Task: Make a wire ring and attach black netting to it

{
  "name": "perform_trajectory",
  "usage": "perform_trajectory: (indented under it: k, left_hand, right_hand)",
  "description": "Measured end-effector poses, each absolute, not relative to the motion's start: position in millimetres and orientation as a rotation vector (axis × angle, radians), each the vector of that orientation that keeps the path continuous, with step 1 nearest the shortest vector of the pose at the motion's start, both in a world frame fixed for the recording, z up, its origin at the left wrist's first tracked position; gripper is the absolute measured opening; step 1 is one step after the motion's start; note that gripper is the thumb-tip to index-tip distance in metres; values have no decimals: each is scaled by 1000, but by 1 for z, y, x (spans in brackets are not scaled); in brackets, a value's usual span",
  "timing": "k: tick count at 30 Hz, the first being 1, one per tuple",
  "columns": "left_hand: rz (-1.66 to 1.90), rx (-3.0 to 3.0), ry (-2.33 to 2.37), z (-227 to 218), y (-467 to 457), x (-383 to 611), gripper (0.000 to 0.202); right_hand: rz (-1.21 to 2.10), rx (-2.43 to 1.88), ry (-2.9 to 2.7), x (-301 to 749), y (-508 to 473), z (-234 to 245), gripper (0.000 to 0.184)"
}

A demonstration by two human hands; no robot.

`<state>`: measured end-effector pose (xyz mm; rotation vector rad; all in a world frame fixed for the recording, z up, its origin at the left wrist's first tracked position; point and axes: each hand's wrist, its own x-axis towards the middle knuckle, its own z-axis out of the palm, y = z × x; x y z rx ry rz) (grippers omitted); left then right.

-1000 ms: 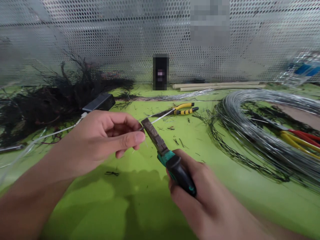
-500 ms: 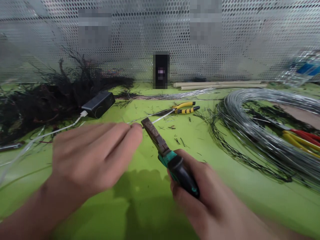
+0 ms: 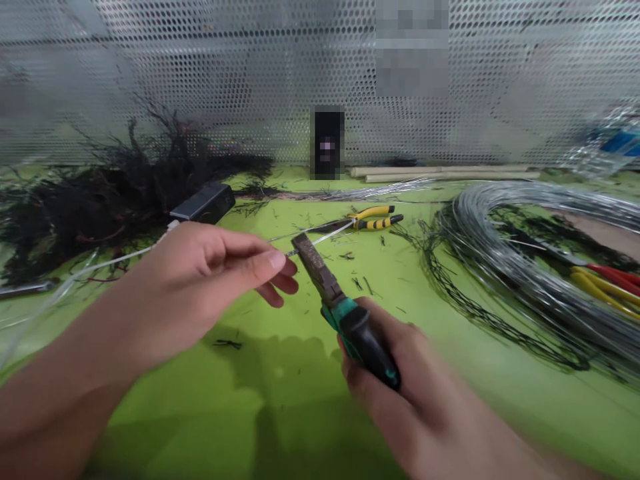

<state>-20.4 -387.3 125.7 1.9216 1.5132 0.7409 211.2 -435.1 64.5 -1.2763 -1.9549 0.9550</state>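
Wrapped around green-and-black pliers [image 3: 345,310], my right hand [image 3: 400,373] keeps their dark, worn jaws pointing up and to the left. The jaws are closed on a thin silvery wire [image 3: 333,233], which runs out beyond them toward the upper right. On the other side of the jaws a short end, which looks twisted, reaches my left hand [image 3: 215,273]. There my thumb and forefinger pinch it, the other fingers loosely curled below. Farther back lie yellow-and-black pliers [image 3: 375,219] on the green surface.
A large wire coil [image 3: 465,240] lies on the right, with red-and-yellow handled tools inside it. Dark bristly strands [image 3: 75,207] and a black box [image 3: 205,203] with a white cable are at left. Behind stand a perforated metal panel [image 3: 280,67] and a plastic bottle [image 3: 605,147].
My left hand has rolled over, from its back facing up to its thumb on top at the wire's end. The pliers have stayed clamped, almost in place.
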Motion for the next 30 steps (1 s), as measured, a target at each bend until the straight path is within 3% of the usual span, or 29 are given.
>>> perform_trajectory:
  k: [3, 9, 16, 25, 30]
  left_hand:
    - [711, 1734, 1361, 124, -381, -22, 35]
    - [674, 1671, 1305, 123, -374, -24, 18]
    - [804, 1758, 1388, 122, -379, -21, 14]
    - [1101, 2346, 1641, 114, -396, -15, 13]
    - [1038, 3028, 1440, 112, -388, -23, 21]
  right_hand:
    - [972, -1285, -1962, 211, -435, 65, 6]
    - [998, -1337, -1950, 209, -435, 70, 6]
    - [1016, -1349, -1932, 210, -433, 70, 8]
    - [1038, -1388, -1929, 212, -434, 70, 10]
    - [1033, -1441, -1909, 209, -433, 74, 9]
